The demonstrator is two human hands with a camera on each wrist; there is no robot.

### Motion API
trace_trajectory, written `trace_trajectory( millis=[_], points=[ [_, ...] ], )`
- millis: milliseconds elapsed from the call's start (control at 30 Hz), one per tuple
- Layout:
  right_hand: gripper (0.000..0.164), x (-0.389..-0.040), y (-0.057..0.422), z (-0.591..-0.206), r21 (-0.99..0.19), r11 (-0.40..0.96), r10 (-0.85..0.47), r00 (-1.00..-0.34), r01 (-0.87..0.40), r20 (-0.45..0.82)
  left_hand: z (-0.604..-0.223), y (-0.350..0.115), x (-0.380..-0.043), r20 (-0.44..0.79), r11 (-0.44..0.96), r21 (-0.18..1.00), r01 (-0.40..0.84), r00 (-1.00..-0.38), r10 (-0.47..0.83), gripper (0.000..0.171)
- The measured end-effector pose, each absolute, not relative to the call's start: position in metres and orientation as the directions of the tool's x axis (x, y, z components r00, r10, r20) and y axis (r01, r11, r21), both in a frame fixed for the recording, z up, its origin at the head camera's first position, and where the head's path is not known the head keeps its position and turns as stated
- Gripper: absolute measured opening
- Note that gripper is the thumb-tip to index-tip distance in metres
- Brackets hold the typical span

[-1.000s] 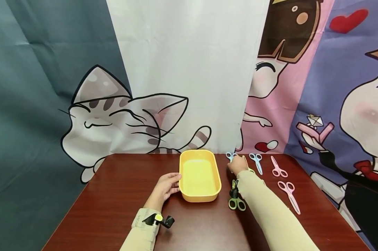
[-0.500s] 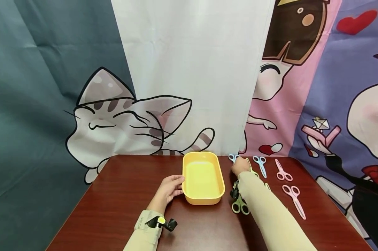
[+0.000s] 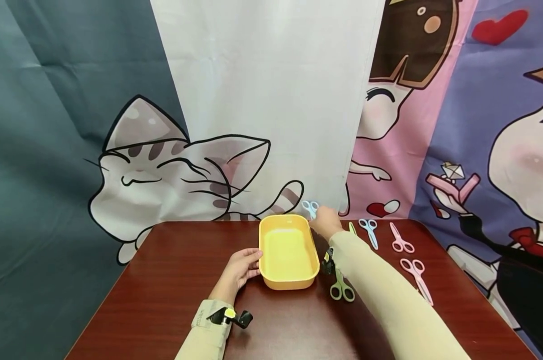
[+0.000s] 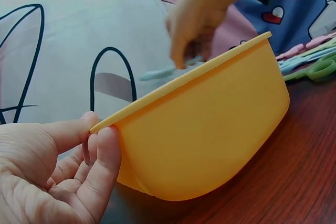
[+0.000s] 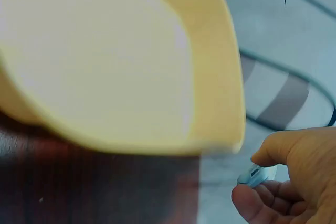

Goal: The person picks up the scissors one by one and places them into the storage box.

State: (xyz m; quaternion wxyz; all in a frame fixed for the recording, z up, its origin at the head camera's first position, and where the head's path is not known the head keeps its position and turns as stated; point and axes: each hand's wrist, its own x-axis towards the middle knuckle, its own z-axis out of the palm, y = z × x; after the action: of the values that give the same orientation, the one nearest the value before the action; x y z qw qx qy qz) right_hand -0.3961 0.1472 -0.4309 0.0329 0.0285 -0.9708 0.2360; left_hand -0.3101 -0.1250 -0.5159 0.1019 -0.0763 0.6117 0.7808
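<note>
the light blue scissors [image 3: 311, 209] i'm watching have rounded finger loops and a smooth finish, plastic by the look of it; they jut out past the fingertips of the right hand [image 3: 326, 223], raised beyond the table's far edge. that hand is closed in a pinch, thumb against curled fingers, with the scissors between. just to its left and nearer to me sits the yellow bin [image 3: 289, 286], a glossy box with rounded corners and a thin lip. on its other side the left hand [image 3: 241, 268] nips that lip, thumb on top, fingers curled along the outer wall. to the right of the right hand lie blue scissors [image 3: 369, 233] and two pairs of pink scissors [image 3: 402, 241]; below its wrist, green scissors [image 3: 342, 289]. all rest on the reddish-brown table [image 3: 163, 280], its grain faintly streaked.

my right wrist feed shows the pinch, which the head view hides behind knuckles; my left wrist feed adds the bin's bowed outer side. the scissors blur there, so i can't be sure which part is gripped.
</note>
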Motion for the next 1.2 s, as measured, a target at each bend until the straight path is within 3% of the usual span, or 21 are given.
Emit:
trace_trajectory(
  millis=[267, 433, 500, 733, 1200],
  points=[
    [0.022, -0.397, 0.118, -0.421, -0.357, 0.873, -0.311, -0.943, -0.332, 0.115, -0.517, -0.126, -0.310, -0.238, -0.241, 0.939, -0.247, -0.969, 0.065, 0.029],
    [0.002, -0.404, 0.112, -0.431, -0.297, 0.845, -0.435, -0.894, -0.445, 0.103, -0.517, -0.126, -0.311, -0.233, -0.240, 0.940, -0.242, -0.970, 0.066, 0.028],
    [0.011, -0.407, 0.110, -0.435, -0.253, 0.839, -0.476, -0.875, -0.481, 0.086, -0.518, -0.126, -0.311, -0.231, -0.238, 0.941, -0.241, -0.971, 0.067, 0.028],
    [0.015, -0.410, 0.104, -0.446, -0.117, 0.858, -0.505, -0.863, -0.500, -0.013, -0.520, -0.126, -0.311, -0.233, -0.245, 0.938, -0.245, -0.969, 0.078, 0.032],
    [0.012, -0.419, 0.106, -0.457, 0.008, 0.832, -0.554, -0.832, -0.554, -0.018, -0.520, -0.126, -0.312, -0.230, -0.235, 0.941, -0.244, -0.969, 0.086, 0.034]
  ],
)
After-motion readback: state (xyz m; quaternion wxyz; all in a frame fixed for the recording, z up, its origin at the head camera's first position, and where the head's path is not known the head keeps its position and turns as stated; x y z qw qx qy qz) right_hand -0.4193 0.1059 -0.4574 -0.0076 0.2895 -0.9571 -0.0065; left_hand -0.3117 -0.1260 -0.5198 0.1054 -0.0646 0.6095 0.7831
